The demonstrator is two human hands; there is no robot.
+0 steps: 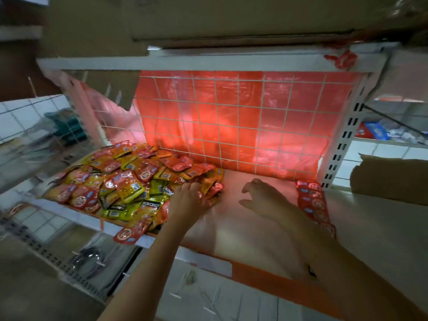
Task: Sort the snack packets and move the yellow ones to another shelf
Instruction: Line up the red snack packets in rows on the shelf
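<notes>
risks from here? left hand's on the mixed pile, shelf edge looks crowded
1. A red packet already hangs over the front edge of the shelf; the left hand pushing on the mixed pile could tip it off.
2. Yellow packets lie among red ones, so a grab may take both colours.
3. The right hand could disturb the red stack.

Left hand [192, 198] fingertips buried in packet pile [129, 181] (grip unclear); left-side shelves [34, 135] motion-blurred

Two bare forearms reach in from the near edge, no sleeves showing. The left hand [188, 198] wears nothing. Behind the right hand [264, 198], a small dark mark [311, 271] sits on the forearm, too blurred to identify.
</notes>
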